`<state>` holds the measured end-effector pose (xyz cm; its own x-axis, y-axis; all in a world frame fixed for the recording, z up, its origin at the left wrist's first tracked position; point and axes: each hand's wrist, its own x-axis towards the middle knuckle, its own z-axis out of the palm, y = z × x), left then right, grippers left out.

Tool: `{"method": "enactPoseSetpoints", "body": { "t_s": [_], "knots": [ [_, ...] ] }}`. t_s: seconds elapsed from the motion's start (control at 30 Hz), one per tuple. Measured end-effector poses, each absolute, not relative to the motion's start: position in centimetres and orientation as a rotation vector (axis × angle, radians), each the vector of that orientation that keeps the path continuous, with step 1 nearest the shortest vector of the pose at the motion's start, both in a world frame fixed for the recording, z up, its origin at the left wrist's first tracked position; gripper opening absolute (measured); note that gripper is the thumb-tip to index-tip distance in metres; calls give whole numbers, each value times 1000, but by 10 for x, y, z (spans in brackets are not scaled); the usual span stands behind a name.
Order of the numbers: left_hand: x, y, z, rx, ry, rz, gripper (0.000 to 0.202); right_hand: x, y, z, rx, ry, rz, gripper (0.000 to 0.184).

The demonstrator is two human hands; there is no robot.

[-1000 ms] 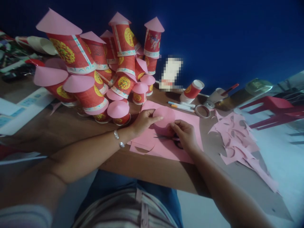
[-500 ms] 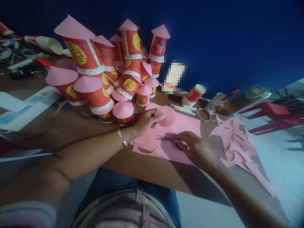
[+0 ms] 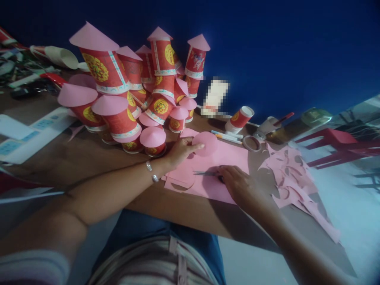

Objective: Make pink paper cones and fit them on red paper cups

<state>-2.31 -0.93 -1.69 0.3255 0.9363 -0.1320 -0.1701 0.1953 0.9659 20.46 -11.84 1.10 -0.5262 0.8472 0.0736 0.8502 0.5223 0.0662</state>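
A round pink paper disc (image 3: 208, 143) is pinched at its left edge between the thumb and fingers of my left hand (image 3: 182, 151). My right hand (image 3: 236, 180) is closed around the handles of a pair of scissors (image 3: 204, 173), whose blades point left, apart from the disc. Beneath both hands lie flat sheets of pink paper (image 3: 231, 156) on the wooden table. Another cut pink piece with a curved edge (image 3: 181, 174) lies under the scissors' tips. My right fingers hide most of the scissor handles.
Stacked red paper cups with pink cone tops (image 3: 118, 118) stand at the back left. Pink paper scraps (image 3: 289, 174) cover the right side. Behind the sheets are pens (image 3: 227, 136), a tape roll (image 3: 251, 143) and a red cup (image 3: 242, 117). A white power strip (image 3: 38, 134) lies left.
The view has shifted slightly. My left hand still holds the disc, and my right hand keeps hold of the scissors with its fingers closer together over the handles.
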Motion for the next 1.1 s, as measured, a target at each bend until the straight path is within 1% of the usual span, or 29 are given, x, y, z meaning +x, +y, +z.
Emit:
{"method": "enactPoseSetpoints", "body": {
  "t_s": [0.17, 0.33, 0.4, 0.47, 0.73, 0.87, 0.97, 1.1],
  "knots": [
    [-25, -8, -19, 1082, 925, 954, 44, 200, -115, 12, -1542, -2722, -203, 34],
    [-25, -8, -19, 1131, 932, 930, 46, 205, -116, 12, -1519, -2722, -166, 47],
    [-26, -8, -19, 1135, 938, 925, 47, 208, -117, 12, -1511, -2701, -129, 50],
    [-26, -8, -18, 1126, 939, 931, 48, 210, -117, 11, -1523, -2693, -113, 48],
    [-26, -7, -18, 1085, 956, 943, 51, 211, -111, 9, -1584, -2726, -211, 28],
    [-26, -5, -21, 1056, 935, 979, 50, 222, -116, 13, -1629, -2686, -237, 29],
    [-26, -3, -26, 1042, 906, 1002, 48, 236, -122, 16, -1655, -2482, -29, 31],
    [-24, 1, -32, 1023, 846, 1045, 44, 244, -116, 20, -1626, -2079, 503, 36]
  ]
}}
